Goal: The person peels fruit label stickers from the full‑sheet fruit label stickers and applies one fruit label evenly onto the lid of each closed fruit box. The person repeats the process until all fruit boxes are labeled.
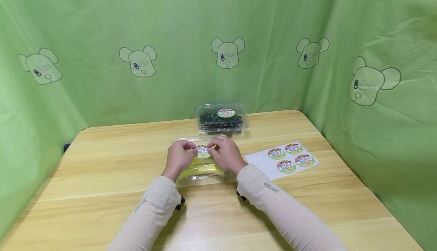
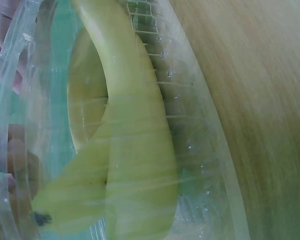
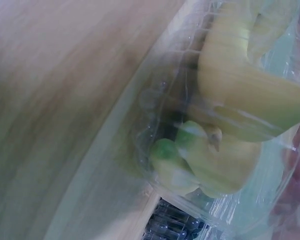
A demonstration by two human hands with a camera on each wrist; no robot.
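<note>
A clear plastic clamshell box (image 1: 201, 182) holding yellow bananas (image 1: 195, 171) sits on the table in front of me. Over its lid, my left hand (image 1: 178, 157) pinches the left edge of a round fruit sticker (image 1: 203, 152), thumb and fingertips together. From the other side my right hand (image 1: 228, 155) pinches the sticker's right edge. In the left wrist view the bananas (image 2: 135, 145) show through the box wall. Green-tipped banana ends (image 3: 190, 150) appear through the plastic in the right wrist view. My hands hide parts of the lid.
Behind stands another clear box (image 1: 201, 113) with dark contents (image 1: 218, 121) and a round sticker (image 1: 226, 113) on its lid. To the right lies a white sheet (image 1: 260, 162) bearing several round stickers (image 1: 286, 166). Green curtains (image 1: 177, 23) surround the wooden table (image 1: 102, 167).
</note>
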